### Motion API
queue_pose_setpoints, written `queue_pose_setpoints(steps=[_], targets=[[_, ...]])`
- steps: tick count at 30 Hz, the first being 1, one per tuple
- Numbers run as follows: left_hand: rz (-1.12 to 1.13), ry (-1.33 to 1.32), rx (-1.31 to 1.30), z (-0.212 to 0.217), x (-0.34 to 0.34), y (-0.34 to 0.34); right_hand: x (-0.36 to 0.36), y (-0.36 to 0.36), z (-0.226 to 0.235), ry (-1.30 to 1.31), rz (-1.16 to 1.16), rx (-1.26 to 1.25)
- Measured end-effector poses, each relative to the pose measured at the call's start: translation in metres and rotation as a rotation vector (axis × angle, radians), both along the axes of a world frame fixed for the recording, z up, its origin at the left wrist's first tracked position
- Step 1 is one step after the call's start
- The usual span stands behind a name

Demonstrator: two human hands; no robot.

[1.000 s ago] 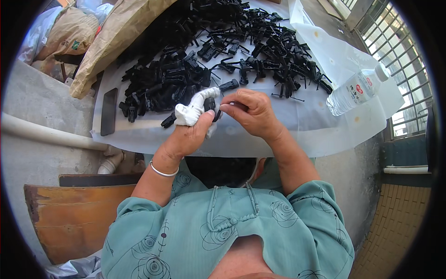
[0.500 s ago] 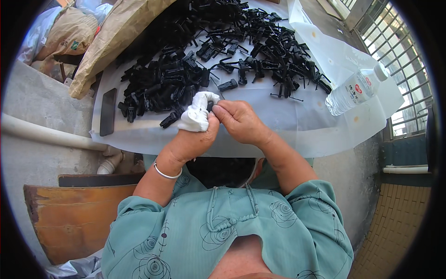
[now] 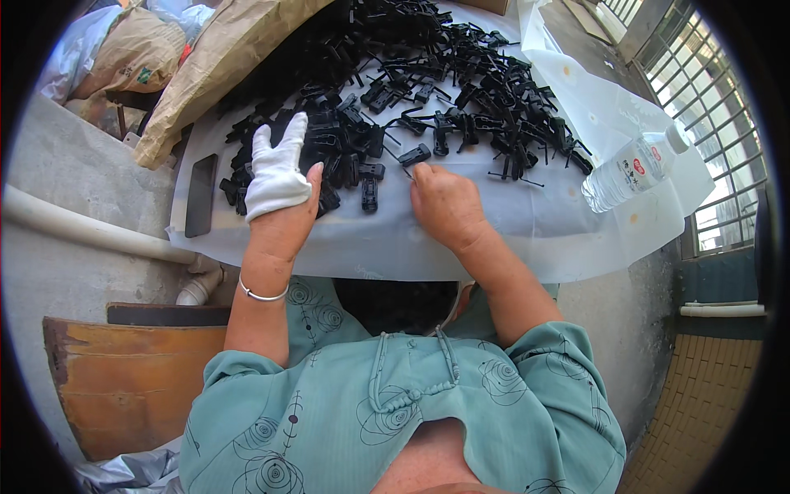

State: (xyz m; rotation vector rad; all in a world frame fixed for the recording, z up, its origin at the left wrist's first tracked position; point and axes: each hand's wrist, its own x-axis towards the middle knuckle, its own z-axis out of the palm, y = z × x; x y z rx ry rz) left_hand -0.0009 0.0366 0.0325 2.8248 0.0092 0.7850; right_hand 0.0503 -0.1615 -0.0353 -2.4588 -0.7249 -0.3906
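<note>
Your two hands met a half second ago; now they are apart, and your left hand [image 3: 284, 188] has swung farther left of the water bottle [image 3: 632, 171], over the left heap of black clips [image 3: 329, 136]. Its white glove [image 3: 276, 165] covers the fingers, which spread wide with the bare thumb held out; no clip shows in its grasp, so the two-handed hold on one piece looks broken off. Whether it touches the heap underneath, you can't tell from here. Your right hand [image 3: 448, 202] sits nearer the bottle, to its left, fingers curled in; its fingertips are hidden, so what it grips is unclear. Just beyond them lies a loose clip [image 3: 414, 155], also left of the bottle, on the sheet-covered worktop [image 3: 535, 226].
</note>
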Motion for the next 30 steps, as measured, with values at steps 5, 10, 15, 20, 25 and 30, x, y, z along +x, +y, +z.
queue_pose_setpoints(steps=[5, 10, 15, 20, 25, 30], targets=[[-0.236, 0.295, -1.111, -0.016, -0.013, -0.026, -0.002, -0.008, 0.02, 0.052, 0.208, 0.447], [-0.319, 0.517, -2.184, -0.023, 0.001, -0.041, -0.006, -0.009, 0.016, 0.105, 0.505, 0.457], [-0.483, 0.404, -1.827, -0.031, 0.004, -0.047, -0.013, -0.014, 0.037, 0.21, 0.343, 0.346], [-0.531, 0.436, -1.427, -0.033, -0.003, -0.051, -0.017, -0.001, 0.024, 0.122, 0.219, 0.67], [-0.501, 0.558, -1.218, -0.026, -0.007, -0.05, -0.009, -0.006, 0.025, 0.58, 0.21, 0.765], [-0.451, 0.194, -0.936, -0.04, -0.004, -0.054, -0.01, -0.012, 0.028, 0.486, 0.357, 0.555]])
